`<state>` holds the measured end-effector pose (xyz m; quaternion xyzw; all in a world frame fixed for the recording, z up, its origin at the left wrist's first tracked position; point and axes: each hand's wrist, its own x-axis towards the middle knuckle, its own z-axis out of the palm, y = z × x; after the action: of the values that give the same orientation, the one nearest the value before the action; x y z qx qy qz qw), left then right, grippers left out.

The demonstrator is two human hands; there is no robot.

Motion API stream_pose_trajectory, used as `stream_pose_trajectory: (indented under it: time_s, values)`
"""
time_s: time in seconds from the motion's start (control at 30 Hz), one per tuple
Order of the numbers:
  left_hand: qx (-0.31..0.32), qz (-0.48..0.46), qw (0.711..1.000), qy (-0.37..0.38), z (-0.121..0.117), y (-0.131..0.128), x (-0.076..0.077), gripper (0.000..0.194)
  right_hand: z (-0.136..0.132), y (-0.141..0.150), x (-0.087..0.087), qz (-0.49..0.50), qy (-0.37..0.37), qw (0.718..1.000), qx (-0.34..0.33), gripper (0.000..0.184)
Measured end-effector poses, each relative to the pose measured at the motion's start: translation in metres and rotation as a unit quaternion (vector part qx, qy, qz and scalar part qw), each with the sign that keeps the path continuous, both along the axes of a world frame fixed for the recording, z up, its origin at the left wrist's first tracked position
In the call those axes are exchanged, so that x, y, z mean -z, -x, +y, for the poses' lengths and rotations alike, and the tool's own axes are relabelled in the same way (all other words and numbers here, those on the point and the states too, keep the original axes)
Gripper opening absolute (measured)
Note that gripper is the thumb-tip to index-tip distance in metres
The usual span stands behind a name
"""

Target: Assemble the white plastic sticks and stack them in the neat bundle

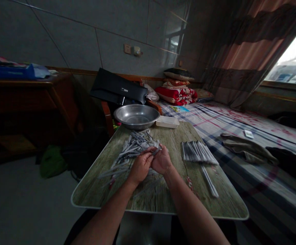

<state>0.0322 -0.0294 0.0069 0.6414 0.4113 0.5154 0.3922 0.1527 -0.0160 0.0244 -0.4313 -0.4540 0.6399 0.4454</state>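
Observation:
My left hand [140, 166] and my right hand [162, 160] meet over the middle of the table [168, 195]. Between their fingers is a thin greyish pen-like stick [156, 151], partly hidden; its exact kind is too small to tell. Both hands are closed around it. Just beyond and to the left of them lies a loose heap of similar pen-like sticks [131, 146], pale and dark. On the right, a neat row of clear, dark-tipped pen-like sticks [197, 152] lies side by side. Nearer me, a few longer pale sticks [209, 182] extend from below that row.
At the table's far end stand a steel basin [137, 115] and a white shallow tray [167, 121]. A black case [119, 88] rests on a chair behind. To the right is a bed [229, 132] with a checked sheet; a wooden desk [27, 92] stands left.

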Motion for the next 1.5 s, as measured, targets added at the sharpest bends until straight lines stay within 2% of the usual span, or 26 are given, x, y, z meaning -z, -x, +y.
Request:
stream_pose_trajectory:
  time_s: [0.1,0.23,0.33,0.4,0.5,0.6,0.67,0.73,0.8,0.87,0.93,1.0,1.1,1.17,1.23,1.3,1.33,1.43,1.5]
  values:
    - [0.001,0.008,1.0,-0.012,-0.001,0.0,-0.001,0.017,0.0,0.002,0.0,0.044,0.011,0.999,0.016,0.063]
    - [-0.001,0.029,0.999,-0.036,-0.001,-0.001,0.001,0.021,0.001,0.002,0.005,0.121,0.026,0.992,0.0,0.06]
    - [-0.004,0.048,0.998,-0.05,0.001,0.001,0.002,0.023,0.003,0.002,0.009,0.129,0.015,0.991,-0.008,0.057]
    - [0.0,0.052,0.997,-0.05,0.003,0.004,0.003,0.022,0.007,0.002,0.01,0.093,-0.009,0.996,-0.003,0.056]
    - [-0.003,0.063,0.997,-0.043,0.008,0.012,0.002,0.018,0.015,-0.003,0.009,-0.003,-0.09,0.995,0.039,0.053]
    - [-0.052,0.087,0.992,-0.081,0.01,0.019,0.003,0.015,0.021,-0.016,-0.001,-0.115,-0.165,0.975,0.097,0.039]
    - [-0.068,0.118,0.985,-0.107,0.009,0.022,0.005,0.017,0.017,-0.027,-0.011,-0.223,-0.203,0.949,0.094,0.028]
    - [-0.056,0.161,0.977,-0.128,0.007,0.02,0.007,0.019,0.008,-0.037,-0.021,-0.277,-0.2,0.939,0.04,0.017]
    - [-0.034,0.204,0.966,-0.157,0.003,0.015,0.007,0.022,-0.006,-0.05,-0.028,-0.274,-0.172,0.946,0.004,0.012]
    - [-0.019,0.251,0.949,-0.192,-0.004,0.009,0.007,0.026,-0.022,-0.068,-0.032,-0.263,-0.159,0.951,0.037,0.011]
    - [-0.021,0.3,0.931,-0.205,-0.012,0.003,0.006,0.039,-0.041,-0.094,-0.034,-0.274,-0.147,0.943,0.118,0.012]
    - [0.005,0.353,0.912,-0.207,-0.021,-0.002,0.005,0.047,-0.062,-0.125,-0.033,-0.289,-0.132,0.924,0.211,0.015]
    - [0.069,0.413,0.886,-0.202,-0.034,-0.006,0.006,0.044,-0.099,-0.174,-0.025,-0.324,-0.12,0.886,0.31,0.021]
    - [0.108,0.436,0.871,-0.198,-0.041,-0.008,0.009,0.046,-0.124,-0.2,-0.017,-0.376,-0.105,0.845,0.365,0.026]
    - [0.128,0.457,0.861,-0.184,-0.046,-0.009,0.013,0.053,-0.147,-0.218,-0.006,-0.454,-0.091,0.789,0.405,0.029]
    - [0.144,0.476,0.851,-0.169,-0.049,-0.011,0.019,0.065,-0.165,-0.228,0.007,-0.505,-0.067,0.745,0.432,0.031]
    - [0.149,0.483,0.847,-0.163,-0.05,-0.012,0.022,0.07,-0.172,-0.231,0.013,-0.518,-0.057,0.731,0.44,0.031]
    - [0.16,0.493,0.84,-0.16,-0.051,-0.015,0.029,0.072,-0.179,-0.232,0.03,-0.538,-0.038,0.711,0.451,0.031]
    - [0.16,0.5,0.836,-0.16,-0.051,-0.016,0.032,0.064,-0.175,-0.229,0.039,-0.549,-0.031,0.704,0.449,0.03]
